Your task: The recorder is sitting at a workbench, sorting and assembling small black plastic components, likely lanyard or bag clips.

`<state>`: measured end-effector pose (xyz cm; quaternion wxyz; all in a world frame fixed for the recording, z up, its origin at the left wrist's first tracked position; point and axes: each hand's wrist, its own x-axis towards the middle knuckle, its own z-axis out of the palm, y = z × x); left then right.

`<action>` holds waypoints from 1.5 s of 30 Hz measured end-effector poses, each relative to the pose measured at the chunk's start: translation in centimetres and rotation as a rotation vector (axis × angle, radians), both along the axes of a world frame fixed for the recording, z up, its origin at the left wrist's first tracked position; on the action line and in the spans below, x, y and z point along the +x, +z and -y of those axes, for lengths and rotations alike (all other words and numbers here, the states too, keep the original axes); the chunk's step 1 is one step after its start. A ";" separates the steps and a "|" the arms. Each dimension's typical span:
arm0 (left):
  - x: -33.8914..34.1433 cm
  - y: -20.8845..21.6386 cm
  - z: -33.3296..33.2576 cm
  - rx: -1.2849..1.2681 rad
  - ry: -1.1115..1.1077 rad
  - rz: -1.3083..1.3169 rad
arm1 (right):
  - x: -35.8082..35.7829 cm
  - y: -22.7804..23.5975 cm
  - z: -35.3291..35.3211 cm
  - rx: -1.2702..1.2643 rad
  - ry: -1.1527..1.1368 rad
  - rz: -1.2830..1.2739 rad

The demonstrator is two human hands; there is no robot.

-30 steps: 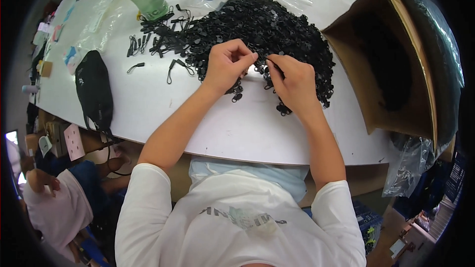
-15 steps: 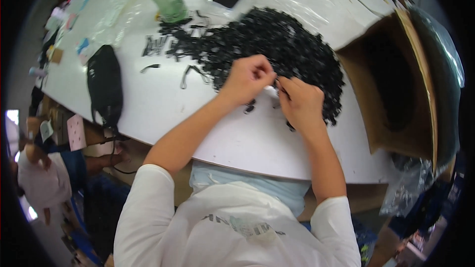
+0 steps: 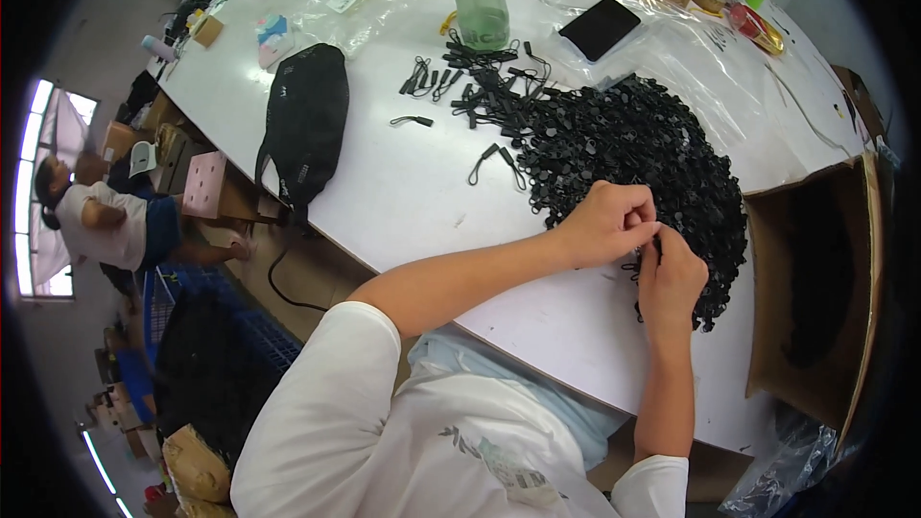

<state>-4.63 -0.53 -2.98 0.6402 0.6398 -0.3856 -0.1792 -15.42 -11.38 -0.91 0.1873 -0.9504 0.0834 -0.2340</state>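
Observation:
My left hand [image 3: 606, 223] and my right hand [image 3: 674, 276] meet at the fingertips over the near edge of a big heap of small black plastic parts [image 3: 633, 129]. Both pinch closed at the same spot. A tiny dark bit shows between them, too small and covered to name. Several black zipper pulls with cord loops [image 3: 496, 165] lie on the white table [image 3: 413, 221] left of the heap. More such pulls are bunched by the foot of a green bottle [image 3: 477, 0].
A black pouch [image 3: 312, 120] lies to the left. An open cardboard box [image 3: 767, 326] stands at the right edge. Behind the heap are a dark phone [image 3: 600, 29] and clear plastic sheeting [image 3: 715, 86]. A person [image 3: 106, 221] in a white top is at far left.
The whole view has swung, so the table and heap appear further right and tilted. My hands stay together at the heap's near edge, fingertips now closer to each other.

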 end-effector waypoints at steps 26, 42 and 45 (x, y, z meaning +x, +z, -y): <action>0.6 -0.1 0.1 -0.237 0.006 0.083 | -0.2 1.0 1.0 0.104 0.208 0.192; 0.7 0.3 -0.3 -0.085 -0.013 0.218 | -0.3 1.9 1.1 0.152 0.150 0.175; 0.9 -0.3 -0.2 -0.064 0.004 0.370 | 0.0 2.2 1.7 0.082 0.176 0.033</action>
